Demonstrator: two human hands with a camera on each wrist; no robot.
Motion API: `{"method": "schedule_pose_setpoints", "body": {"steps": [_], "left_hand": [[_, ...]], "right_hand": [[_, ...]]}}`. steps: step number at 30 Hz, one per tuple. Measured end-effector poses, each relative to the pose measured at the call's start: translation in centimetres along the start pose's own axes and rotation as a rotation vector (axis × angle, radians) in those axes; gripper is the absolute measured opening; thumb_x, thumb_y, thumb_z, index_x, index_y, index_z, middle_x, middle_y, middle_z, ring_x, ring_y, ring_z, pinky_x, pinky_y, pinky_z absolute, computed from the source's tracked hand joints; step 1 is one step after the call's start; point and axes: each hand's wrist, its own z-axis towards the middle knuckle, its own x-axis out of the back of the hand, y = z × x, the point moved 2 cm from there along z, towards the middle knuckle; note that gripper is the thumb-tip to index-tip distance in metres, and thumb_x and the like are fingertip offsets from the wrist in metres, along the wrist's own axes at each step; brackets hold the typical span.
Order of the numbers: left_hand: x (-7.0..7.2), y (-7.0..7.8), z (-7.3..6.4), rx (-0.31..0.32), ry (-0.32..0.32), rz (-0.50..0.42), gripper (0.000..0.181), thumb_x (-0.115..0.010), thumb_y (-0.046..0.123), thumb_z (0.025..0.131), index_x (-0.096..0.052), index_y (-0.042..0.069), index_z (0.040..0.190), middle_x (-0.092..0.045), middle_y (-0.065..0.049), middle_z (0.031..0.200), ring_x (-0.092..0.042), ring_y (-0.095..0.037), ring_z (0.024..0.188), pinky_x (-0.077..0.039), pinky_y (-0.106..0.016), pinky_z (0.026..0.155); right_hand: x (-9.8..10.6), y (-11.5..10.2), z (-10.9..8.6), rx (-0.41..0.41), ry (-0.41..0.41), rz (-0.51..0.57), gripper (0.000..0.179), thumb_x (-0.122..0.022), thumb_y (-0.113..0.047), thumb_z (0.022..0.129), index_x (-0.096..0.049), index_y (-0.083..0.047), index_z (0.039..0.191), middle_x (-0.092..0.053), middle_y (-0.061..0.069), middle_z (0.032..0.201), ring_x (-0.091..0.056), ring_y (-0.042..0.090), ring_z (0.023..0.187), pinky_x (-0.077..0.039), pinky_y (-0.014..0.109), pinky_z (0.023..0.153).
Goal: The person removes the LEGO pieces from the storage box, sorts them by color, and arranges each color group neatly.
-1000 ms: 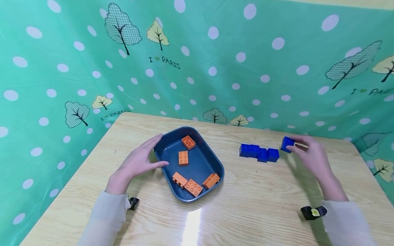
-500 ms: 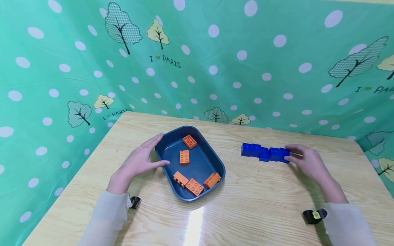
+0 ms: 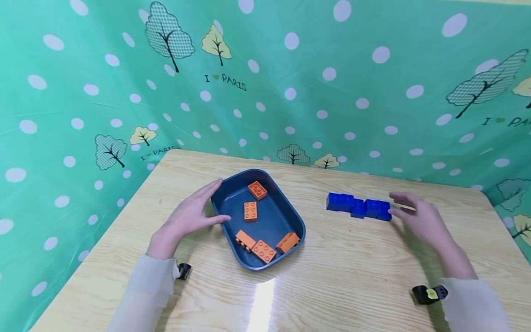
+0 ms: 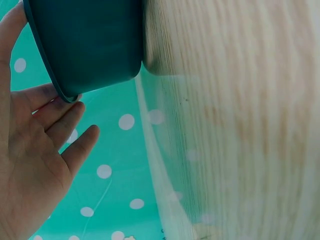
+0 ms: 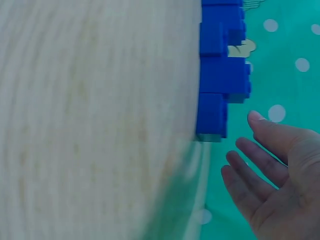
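Several blue toy bricks [image 3: 357,207] stand in a staggered row on the table. My right hand [image 3: 423,219] hovers just right of the row's end brick [image 5: 212,116], fingers apart and holding nothing; in the right wrist view a gap separates the fingertips from that brick. On the left, my left hand [image 3: 186,216] rests against the rim of a dark blue tray [image 3: 299,216], fingers spread and fairly straight, thumb reaching over the edge. Several orange bricks [image 3: 250,211] lie loose inside the tray, one of them [image 3: 257,190] with its hollow underside up.
The wooden table [image 3: 332,276] ends at the back against a green dotted cloth [image 3: 265,83], which also hangs along the left side. A black wrist camera [image 3: 429,294] sits at the right sleeve, another [image 3: 184,271] at the left.
My right hand has set a blue brick down at the right end of the row, let it go and drawn slightly right. The left hand stays at the tray.
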Motion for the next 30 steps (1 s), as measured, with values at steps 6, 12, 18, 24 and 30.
{"method": "schedule_pose_setpoints", "body": {"steps": [6,12,18,24,30], "left_hand": [[0.1,0.0,0.0,-0.001,-0.002,-0.003,0.107,-0.074,0.061,0.08,-0.018,0.021,0.161,-0.024,-0.012,0.166,-0.026,-0.038,0.151,-0.031,-0.061,0.119],[0.1,0.0,0.1,-0.002,-0.01,-0.009,0.107,-0.074,0.061,0.08,-0.018,0.021,0.161,-0.023,-0.011,0.167,-0.026,-0.038,0.152,-0.03,-0.061,0.12],[0.1,0.0,0.1,-0.007,-0.006,-0.012,0.106,-0.074,0.061,0.08,-0.019,0.019,0.161,-0.024,-0.011,0.166,-0.026,-0.037,0.152,-0.031,-0.06,0.12],[0.1,0.0,0.1,-0.012,-0.001,-0.013,0.106,-0.075,0.06,0.08,-0.02,0.018,0.161,-0.025,-0.012,0.166,-0.027,-0.037,0.151,-0.031,-0.06,0.119],[0.0,0.0,0.1,-0.007,-0.001,-0.019,0.106,-0.075,0.059,0.08,-0.019,0.019,0.161,-0.025,-0.012,0.166,-0.027,-0.037,0.151,-0.03,-0.06,0.119]], "right_hand": [[0.8,-1.2,-0.1,0.04,0.081,0.02,0.051,-0.06,-0.026,0.101,-0.049,0.003,0.142,-0.056,0.031,0.137,-0.055,0.049,0.122,-0.052,0.046,0.098],[1.1,-3.0,0.0,0.092,0.166,0.068,0.048,-0.065,-0.025,0.098,-0.055,-0.001,0.138,-0.061,0.027,0.133,-0.048,-0.023,0.104,-0.041,-0.007,0.082],[0.7,-5.4,0.0,0.124,0.184,0.106,0.045,-0.067,-0.022,0.097,-0.057,-0.002,0.136,-0.063,0.025,0.131,-0.041,-0.03,0.1,-0.042,-0.006,0.083],[-0.1,-7.6,0.2,0.172,0.177,0.128,0.045,-0.067,-0.021,0.096,-0.058,-0.002,0.136,-0.065,0.022,0.13,-0.046,-0.027,0.103,-0.042,-0.005,0.086],[-1.1,-9.4,0.5,0.203,0.146,0.144,0.042,-0.067,-0.021,0.096,-0.059,-0.007,0.135,-0.065,0.017,0.131,-0.064,0.015,0.117,-0.041,-0.005,0.088]]}}
